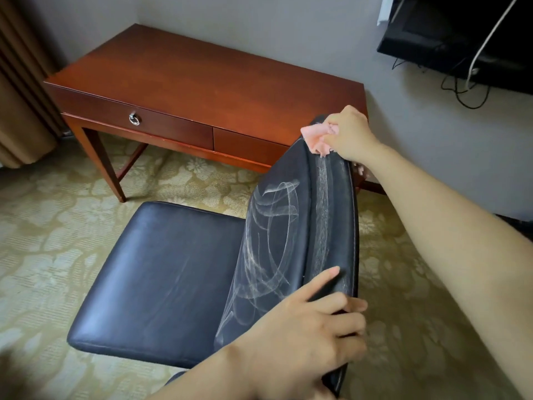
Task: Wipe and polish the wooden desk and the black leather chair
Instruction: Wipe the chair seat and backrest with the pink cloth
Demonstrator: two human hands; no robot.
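The black leather chair [161,278] stands on a patterned carpet [52,226], its seat smooth and faintly glossy with soft creases. The backrest [277,226] is marked with whitish swirling streaks across its front and a pale band along its top edge, perhaps polish or dust, though the view does not settle which. At the far top corner of the backrest the right hand [350,134] is curled round a crumpled pink cloth [317,137] and presses it against the leather. At the near end of the same top edge the left hand [305,336] grips the backrest, one finger lying straight along the leather and the others curled over the rim. Beyond the chair, against the wall, stands the reddish-brown wooden worktop [202,79], its surface bare and evenly sheened, with a metal ring pull [134,119] on its front drawer. A brown curtain [17,96] hangs far left of the chair, and a dark television [461,33] with dangling cables [467,93] hangs on the wall above and right of it.
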